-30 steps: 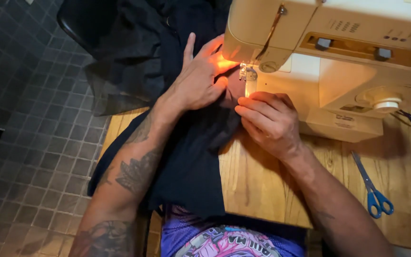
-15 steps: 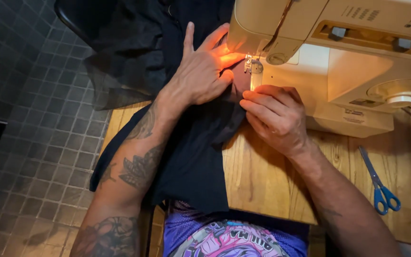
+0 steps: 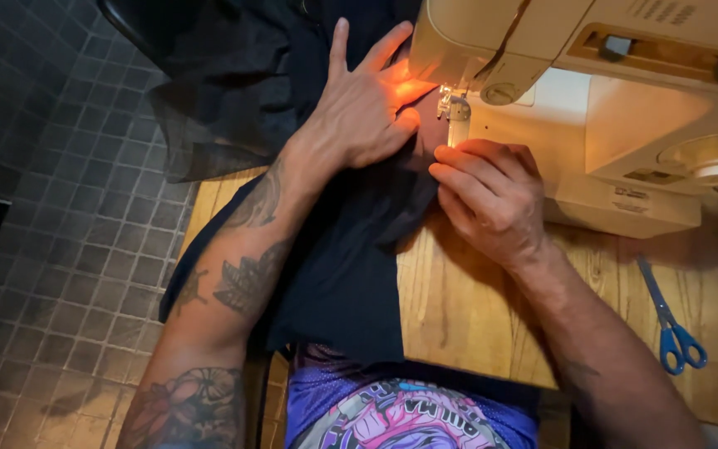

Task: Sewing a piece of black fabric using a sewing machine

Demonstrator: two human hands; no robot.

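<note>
A person's tattooed left hand [image 3: 359,108] lies flat and open, fingers spread toward twelve o'clock, pressing a dark navy woven fabric [image 3: 351,266] onto the bed of a cream plastic sewing machine [image 3: 625,108]. The machine's lamp casts an orange glow over the fingertips nearest the small metal presser foot [image 3: 450,106], which sits just at three o'clock of that hand. The right hand [image 3: 488,195], at four o'clock of the foot, is curled with its fingers bent down onto the edge of the fabric; whether it pinches the cloth or only presses it cannot be told. The fabric runs from under the foot toward six o'clock, over the near edge of the pale wooden surface [image 3: 467,308] and into the person's lap, while more of it is bunched at eleven o'clock beyond the left hand. A pair of blue-handled steel scissors [image 3: 671,320] lies closed on the surface at four o'clock of the right hand, well apart from it. Grey square floor tiles [image 3: 60,208] fill the nine o'clock side.
</note>
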